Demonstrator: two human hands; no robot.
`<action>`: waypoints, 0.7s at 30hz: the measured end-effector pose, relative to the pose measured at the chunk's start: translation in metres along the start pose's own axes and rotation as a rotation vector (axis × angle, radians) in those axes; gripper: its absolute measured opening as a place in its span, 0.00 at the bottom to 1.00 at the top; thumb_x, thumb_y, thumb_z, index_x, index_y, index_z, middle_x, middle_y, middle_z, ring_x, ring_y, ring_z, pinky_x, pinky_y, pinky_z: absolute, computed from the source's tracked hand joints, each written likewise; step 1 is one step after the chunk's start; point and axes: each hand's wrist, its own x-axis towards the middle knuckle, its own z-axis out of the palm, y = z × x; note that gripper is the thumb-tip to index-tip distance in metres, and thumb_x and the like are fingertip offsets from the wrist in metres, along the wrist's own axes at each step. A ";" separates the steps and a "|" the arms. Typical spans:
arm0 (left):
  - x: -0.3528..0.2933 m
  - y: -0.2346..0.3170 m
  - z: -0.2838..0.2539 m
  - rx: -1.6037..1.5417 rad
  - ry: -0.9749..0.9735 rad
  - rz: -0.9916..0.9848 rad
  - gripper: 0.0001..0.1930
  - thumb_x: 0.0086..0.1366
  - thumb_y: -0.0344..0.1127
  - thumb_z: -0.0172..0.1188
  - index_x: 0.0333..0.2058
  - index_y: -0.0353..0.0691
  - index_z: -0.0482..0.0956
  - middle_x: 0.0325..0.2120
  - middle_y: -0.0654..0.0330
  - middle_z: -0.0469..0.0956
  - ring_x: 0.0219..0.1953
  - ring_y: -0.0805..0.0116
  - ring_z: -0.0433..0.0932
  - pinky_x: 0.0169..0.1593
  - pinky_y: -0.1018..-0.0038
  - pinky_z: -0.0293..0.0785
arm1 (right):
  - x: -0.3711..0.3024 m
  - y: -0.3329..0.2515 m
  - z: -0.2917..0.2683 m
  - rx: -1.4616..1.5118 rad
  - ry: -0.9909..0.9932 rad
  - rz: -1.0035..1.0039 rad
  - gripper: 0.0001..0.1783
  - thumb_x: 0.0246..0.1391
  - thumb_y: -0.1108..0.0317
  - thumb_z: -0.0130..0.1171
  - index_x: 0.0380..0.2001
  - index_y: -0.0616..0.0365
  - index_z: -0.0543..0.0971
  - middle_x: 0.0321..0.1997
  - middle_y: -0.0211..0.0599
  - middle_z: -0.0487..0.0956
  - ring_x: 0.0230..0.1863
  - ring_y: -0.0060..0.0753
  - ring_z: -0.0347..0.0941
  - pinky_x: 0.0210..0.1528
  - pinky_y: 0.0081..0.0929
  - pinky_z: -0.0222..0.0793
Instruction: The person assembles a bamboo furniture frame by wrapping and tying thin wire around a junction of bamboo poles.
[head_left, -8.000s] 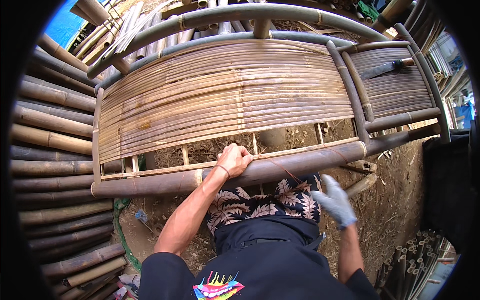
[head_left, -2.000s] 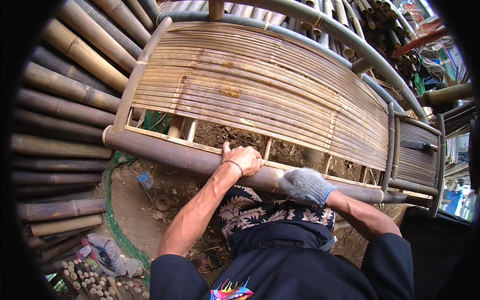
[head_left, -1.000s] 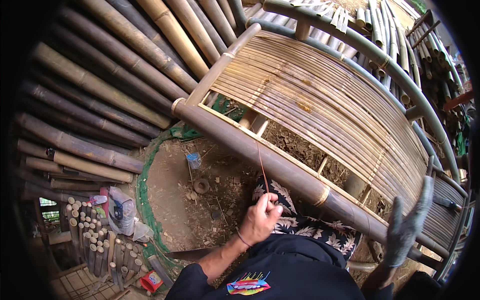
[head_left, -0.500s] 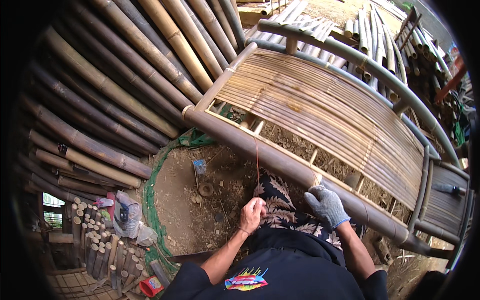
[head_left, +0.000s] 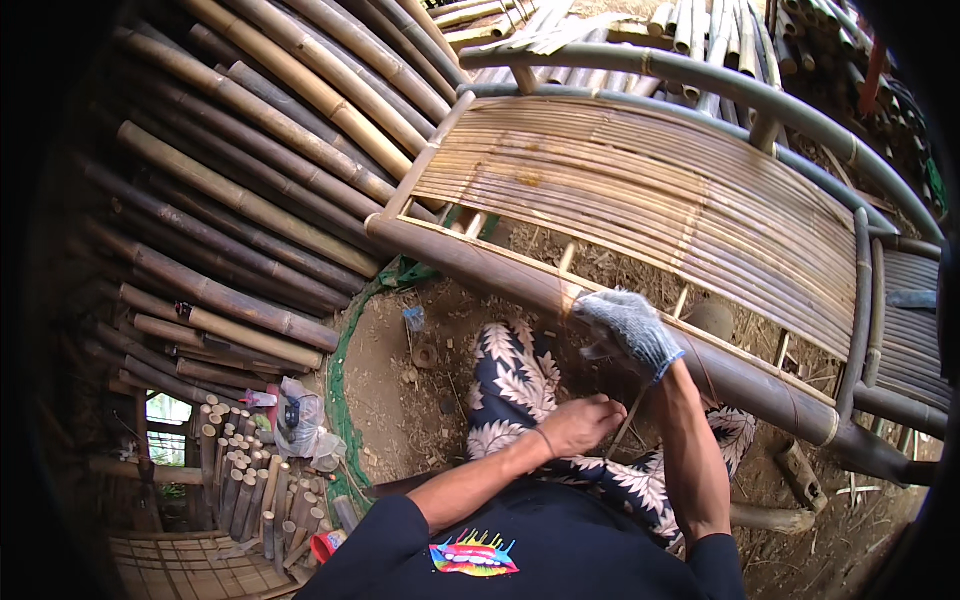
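A bamboo bench point(head_left: 610, 165) with a slatted top lies across the view in front of me. My right hand point(head_left: 630, 330), in a grey knitted glove, is at the thick dark bamboo rail point(head_left: 490, 265) on its near side. The glove's fingers are smeared, so their grip is unclear. Beside the fingertips, a reddish cord point(head_left: 574, 295) shows faintly on the rail. My bare left hand point(head_left: 585, 425) is closed above my lap, below and slightly left of the glove. What its fingers hold, if anything, is hidden.
Long bamboo poles point(head_left: 250, 170) lean in a dense row at the left. Cut bamboo lengths point(head_left: 235, 470) and a clear plastic bag point(head_left: 300, 420) stand at lower left, near green netting point(head_left: 340, 400). More poles point(head_left: 715, 40) lie behind the bench.
My left hand has moved right, away from where it held a reddish cord hanging from the rail. My gloved right hand has moved up along the rail. The view has shifted.
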 end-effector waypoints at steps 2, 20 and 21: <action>-0.002 -0.018 -0.004 -0.473 0.223 -0.004 0.13 0.71 0.33 0.52 0.50 0.36 0.75 0.52 0.53 0.75 0.55 0.57 0.76 0.59 0.65 0.72 | -0.033 -0.030 -0.010 -0.264 0.100 -0.183 0.14 0.59 0.63 0.63 0.42 0.64 0.80 0.33 0.33 0.79 0.31 0.25 0.77 0.34 0.28 0.77; 0.037 -0.174 -0.362 -0.308 0.948 -0.102 0.45 0.64 0.30 0.59 0.72 0.34 0.40 0.72 0.41 0.46 0.75 0.54 0.43 0.73 0.66 0.45 | 0.121 -0.098 0.038 0.008 0.450 -0.332 0.14 0.61 0.62 0.62 0.40 0.63 0.84 0.33 0.35 0.83 0.34 0.24 0.78 0.35 0.19 0.73; 0.026 -0.214 -0.372 -0.108 0.992 -0.201 0.43 0.63 0.32 0.61 0.71 0.30 0.45 0.69 0.39 0.51 0.73 0.52 0.49 0.72 0.66 0.48 | 0.152 -0.071 0.030 -0.161 0.488 -0.352 0.14 0.61 0.62 0.62 0.40 0.63 0.84 0.33 0.35 0.83 0.34 0.24 0.78 0.36 0.20 0.74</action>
